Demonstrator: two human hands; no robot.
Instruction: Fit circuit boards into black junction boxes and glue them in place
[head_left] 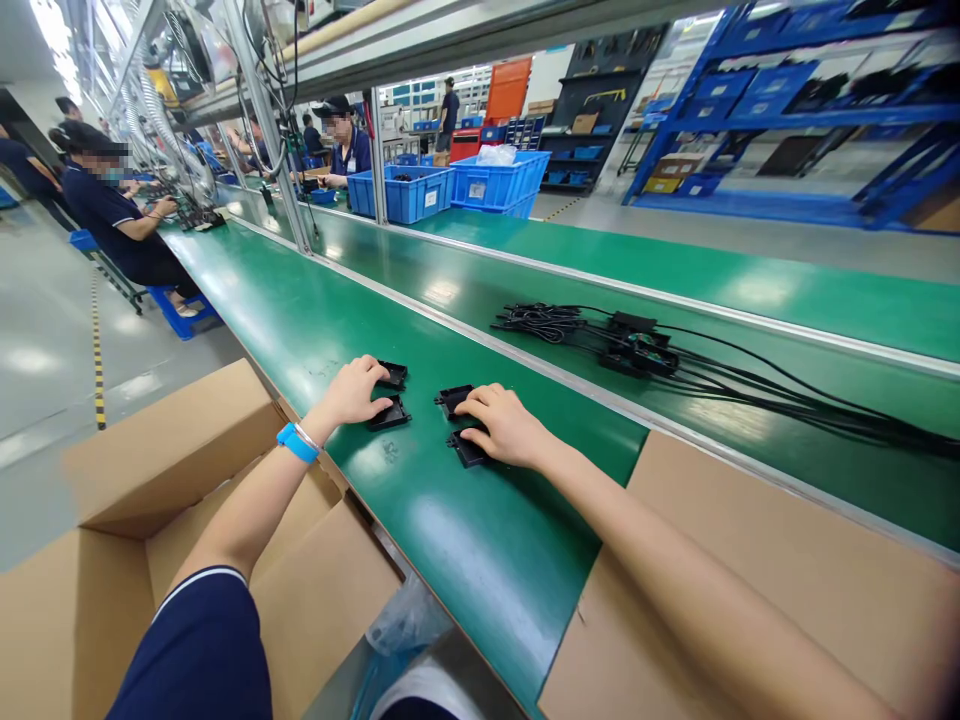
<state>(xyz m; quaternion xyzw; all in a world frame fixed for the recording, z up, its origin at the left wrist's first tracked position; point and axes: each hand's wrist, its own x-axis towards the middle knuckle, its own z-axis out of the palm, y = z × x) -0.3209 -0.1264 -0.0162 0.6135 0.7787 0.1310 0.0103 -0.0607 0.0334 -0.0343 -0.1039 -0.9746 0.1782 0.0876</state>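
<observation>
On the green work surface lie several shallow black plastic housings, open side up, in two pairs. My left hand (354,391), with a blue band at the wrist, has its fingers on a far housing (393,375) and its thumb on a near housing (391,412). To the right, my right hand (501,424) is curved over another pair. Its fingers rest on the far housing (451,399) and its thumb on the near housing (466,450). My fingers partly cover all these pieces. Within each pair, a narrow gap separates the two housings.
Black cables (544,322) and dark housings (637,345) lie on the belt beyond the metal rail (450,325). An opened cardboard box (112,580) stands at left; a cardboard sheet (750,560) covers the bench at right. Blue bins (405,195) and seated co-workers (112,205) are farther off.
</observation>
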